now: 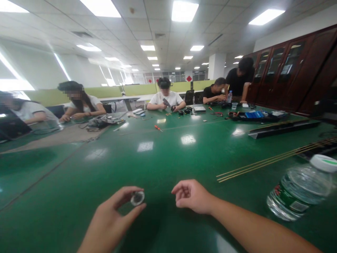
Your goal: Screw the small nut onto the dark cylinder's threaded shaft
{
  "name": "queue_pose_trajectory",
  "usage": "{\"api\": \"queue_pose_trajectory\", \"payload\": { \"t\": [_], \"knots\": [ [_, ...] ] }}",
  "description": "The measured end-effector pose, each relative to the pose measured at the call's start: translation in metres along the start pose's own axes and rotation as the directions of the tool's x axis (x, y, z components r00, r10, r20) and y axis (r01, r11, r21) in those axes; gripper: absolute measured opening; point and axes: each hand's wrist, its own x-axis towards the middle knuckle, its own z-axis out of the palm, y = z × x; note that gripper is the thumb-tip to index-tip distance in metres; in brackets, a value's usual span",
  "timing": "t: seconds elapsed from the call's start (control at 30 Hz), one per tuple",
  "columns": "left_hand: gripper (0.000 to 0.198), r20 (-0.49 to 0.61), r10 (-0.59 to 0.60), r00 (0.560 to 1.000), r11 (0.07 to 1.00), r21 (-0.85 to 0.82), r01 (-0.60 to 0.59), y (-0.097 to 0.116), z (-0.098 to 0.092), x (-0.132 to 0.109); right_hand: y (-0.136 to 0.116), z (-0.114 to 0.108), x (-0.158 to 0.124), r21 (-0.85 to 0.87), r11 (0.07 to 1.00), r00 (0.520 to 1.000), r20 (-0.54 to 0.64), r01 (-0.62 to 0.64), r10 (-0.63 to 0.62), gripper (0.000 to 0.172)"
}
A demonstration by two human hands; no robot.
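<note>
My left hand [112,214] is closed on a small round piece [137,198] with a pale rim and a dark centre. Thumb and fingertips pinch it at its edges, above the green table [158,158]; its exact kind I cannot make out. To the right, apart from it, my right hand [193,196] hovers with loosely curled fingers. A gap shows between its thumb and index finger, and nothing is visible in it.
A large water bottle [300,189] stands at the near right, by thin brass-coloured rods [252,167]. Farther off lie an orange screwdriver [157,127], a black channel [283,129] and a tool bag [250,116]. Several people work around the table, one [164,96] directly opposite.
</note>
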Motion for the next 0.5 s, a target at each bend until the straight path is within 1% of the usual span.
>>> {"api": "queue_pose_trajectory", "payload": {
  "t": [0.03,0.07,0.13,0.2,0.27,0.3,0.37,0.43,0.5],
  "knots": [
    [0.032,0.067,0.041,0.997,0.998,-0.039,-0.039,0.011,0.013,0.01,0.0,-0.001,0.001,-0.06,0.998,0.997,-0.058,0.038,-0.041,0.032],
    [0.03,0.107,0.092,0.99,0.994,-0.069,-0.085,0.021,0.026,0.018,-0.001,-0.002,0.001,-0.114,0.991,0.992,-0.103,0.067,-0.079,0.032],
    [0.029,0.176,0.203,0.963,0.975,-0.13,-0.182,0.035,0.049,0.026,-0.001,-0.004,0.001,-0.192,0.976,0.979,-0.153,0.105,-0.135,0.035],
    [0.032,0.201,0.278,0.939,0.953,-0.183,-0.243,0.036,0.065,0.025,-0.002,-0.004,-0.001,-0.232,0.963,0.975,-0.146,0.134,-0.17,0.038],
    [0.036,0.2,0.32,0.926,0.938,-0.206,-0.279,0.025,0.076,0.019,-0.003,-0.002,-0.004,-0.268,0.949,0.974,-0.103,0.168,-0.202,0.039],
    [0.039,0.184,0.322,0.929,0.937,-0.2,-0.285,0.018,0.079,0.015,-0.004,-0.001,-0.005,-0.287,0.94,0.973,-0.079,0.186,-0.217,0.04],
    [0.04,0.126,0.277,0.953,0.952,-0.17,-0.254,0.002,0.082,0.011,-0.005,0.002,-0.008,-0.331,0.922,0.971,-0.055,0.203,-0.233,0.042],
    [0.035,0.056,0.193,0.98,0.97,-0.161,-0.181,-0.009,0.084,0.01,-0.007,0.003,-0.009,-0.36,0.914,0.974,-0.05,0.187,-0.219,0.042],
    [0.026,0.033,0.125,0.992,0.973,-0.198,-0.116,-0.012,0.085,0.012,-0.008,0.003,-0.01,-0.37,0.914,0.978,-0.056,0.167,-0.201,0.042]
  ]
}}
